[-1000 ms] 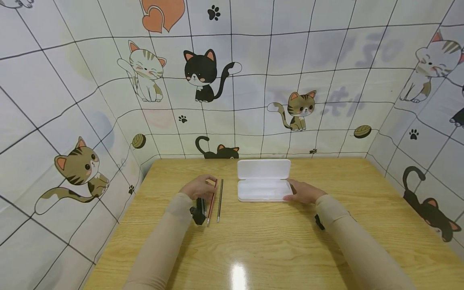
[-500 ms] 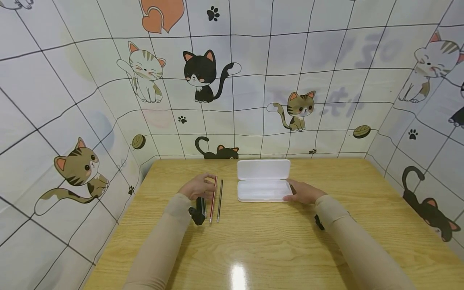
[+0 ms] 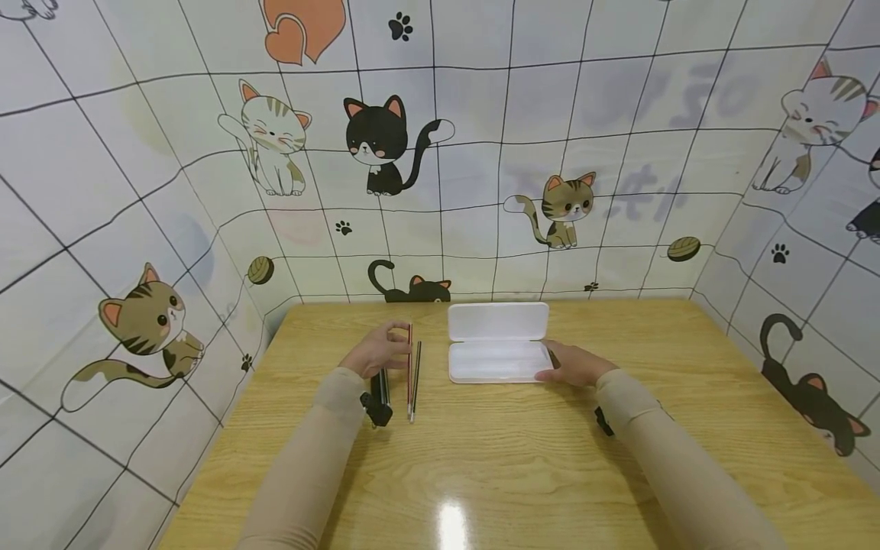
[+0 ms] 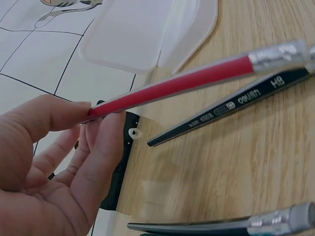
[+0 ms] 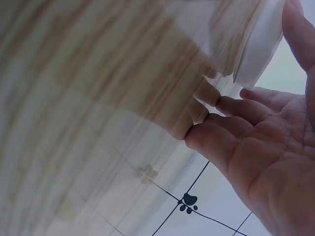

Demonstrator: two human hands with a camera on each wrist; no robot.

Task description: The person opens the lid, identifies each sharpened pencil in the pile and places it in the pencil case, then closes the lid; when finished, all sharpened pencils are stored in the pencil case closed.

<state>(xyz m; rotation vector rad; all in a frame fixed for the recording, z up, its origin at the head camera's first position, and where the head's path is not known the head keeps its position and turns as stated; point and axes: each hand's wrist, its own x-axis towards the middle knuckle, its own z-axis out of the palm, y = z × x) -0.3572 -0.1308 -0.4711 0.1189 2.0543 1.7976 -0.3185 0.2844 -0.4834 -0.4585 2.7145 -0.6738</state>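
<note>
In the head view, my left hand (image 3: pixel 376 351) pinches a red pencil (image 3: pixel 409 386) between thumb and fingertips. The left wrist view shows this red pencil (image 4: pixel 182 88) raised off the table, its silver end pointing away from the hand. Just right of it lies a black pencil (image 3: pixel 415 386), marked HB (image 4: pixel 277 81) in the wrist view. My right hand (image 3: pixel 579 364) holds the right end of a white pencil case (image 3: pixel 498 321), which lies with its lid up. In the right wrist view, the thumb and fingers (image 5: pixel 221 142) stand on either side of the case's end (image 5: pixel 259 49).
Further dark pencils (image 4: pixel 197 228) lie near the left wrist, partly covered in the head view by a black wrist camera (image 3: pixel 376 409). Beneath everything is a wooden table (image 3: pixel 522 466). Behind it hangs a white gridded sheet (image 3: pixel 474 176) with printed cats.
The red pencil, held in my left hand, has risen and shifted right, close beside the black pencil. My right hand and the case have stayed put.
</note>
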